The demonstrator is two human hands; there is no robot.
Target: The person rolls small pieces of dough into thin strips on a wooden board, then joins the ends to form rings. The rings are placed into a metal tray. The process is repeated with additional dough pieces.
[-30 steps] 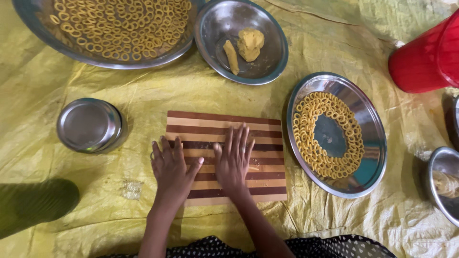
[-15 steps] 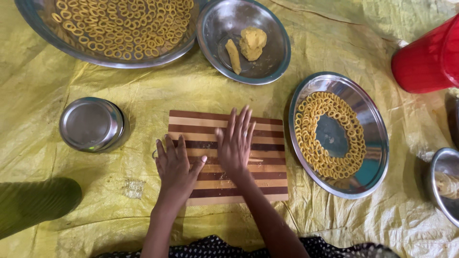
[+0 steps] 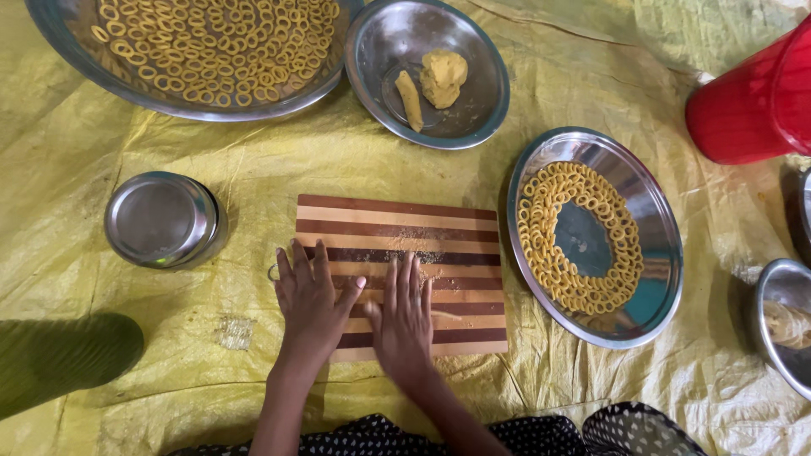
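Note:
A striped wooden board (image 3: pixel 405 221) lies on the yellow sheet in front of me. My left hand (image 3: pixel 311 297) rests flat on the board's left edge, fingers spread. My right hand (image 3: pixel 404 317) lies palm down on the board's middle, fingers together, with a thin strip of dough (image 3: pixel 448 316) just showing beside it. Both hands are side by side and nearly touching. A round steel plate (image 3: pixel 650 253) to the right of the board carries a ring of small dough loops (image 3: pixel 549 245).
A steel bowl (image 3: pixel 473 110) with two dough lumps (image 3: pixel 443 76) sits behind the board. A large tray (image 3: pixel 76 59) of dough rings is at back left. A small steel container (image 3: pixel 160 219) stands left, a red bucket (image 3: pixel 752 101) right, another steel bowl (image 3: pixel 781 329) at far right.
My right hand has slid back along the board toward me, from its far part to its middle. My left hand has stayed at the left edge.

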